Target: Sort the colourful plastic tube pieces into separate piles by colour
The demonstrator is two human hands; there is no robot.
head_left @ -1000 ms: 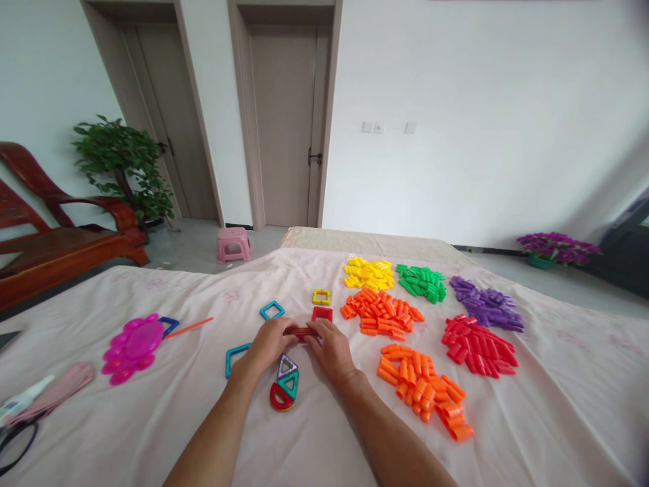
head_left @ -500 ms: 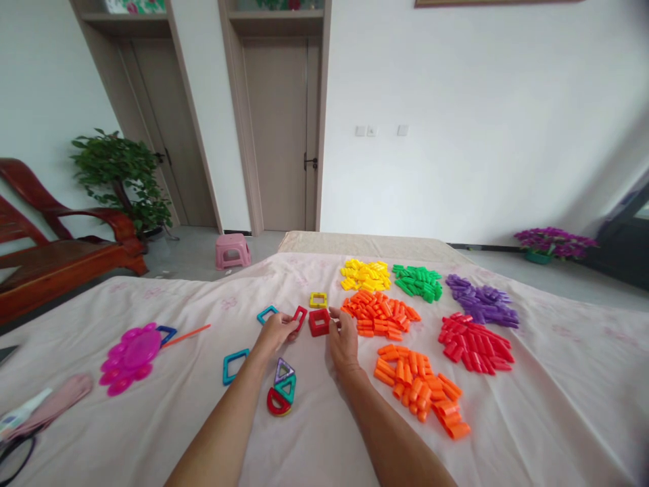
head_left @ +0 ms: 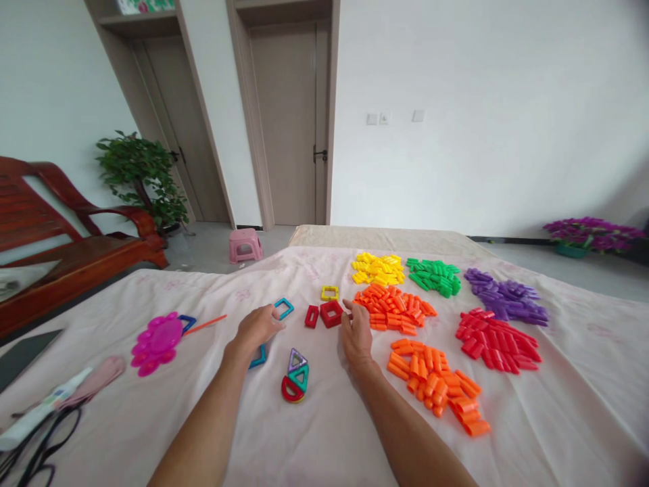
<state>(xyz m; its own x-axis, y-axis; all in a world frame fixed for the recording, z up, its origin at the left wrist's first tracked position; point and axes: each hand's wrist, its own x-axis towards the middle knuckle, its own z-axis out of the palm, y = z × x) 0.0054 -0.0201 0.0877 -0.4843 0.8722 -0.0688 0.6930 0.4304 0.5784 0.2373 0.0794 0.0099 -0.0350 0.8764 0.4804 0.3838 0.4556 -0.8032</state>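
Pale floral cloth [head_left: 324, 439], spread under everything on the work surface. Reference piece: the thick-sided red square frame [head_left: 333, 322], lying on the cloth between the two hands; too small to count its layers.

Right hand [head_left: 356, 333]: just right of the red square frame, half curled, thumb and forefinger apart, nothing seen between them. Left hand [head_left: 257, 326]: left of the red square frame, fingertips at the near-left edge of a light blue square frame [head_left: 288, 314]. Thumb and fingers look slightly parted; cannot tell whether they touch or pinch that edge.

Other pieces, by the red square frame. Just left of it: red rectangular frame [head_left: 311, 326], narrow. Just beyond: yellow square frame [head_left: 330, 298]. Left and nearer the wearer: second blue frame [head_left: 258, 362], partly hidden by the left hand. Nearer, slightly left: lilac triangle [head_left: 291, 360], teal triangle [head_left: 307, 379] and red half-round piece [head_left: 286, 395], clustered.

Right of the red square frame, plastic tubes heaped by colour. Beyond to the right: yellow heap [head_left: 379, 269], green heap [head_left: 435, 277]. Close on the right: farther orange heap [head_left: 395, 309]. Right and nearer: nearer orange heap [head_left: 433, 382]. Well right: purple heap [head_left: 507, 297], red heap [head_left: 497, 340].

Well left of the red square frame: magenta flower-shaped piece [head_left: 165, 340], dark blue frame [head_left: 187, 323], thin orange stick [head_left: 205, 325].
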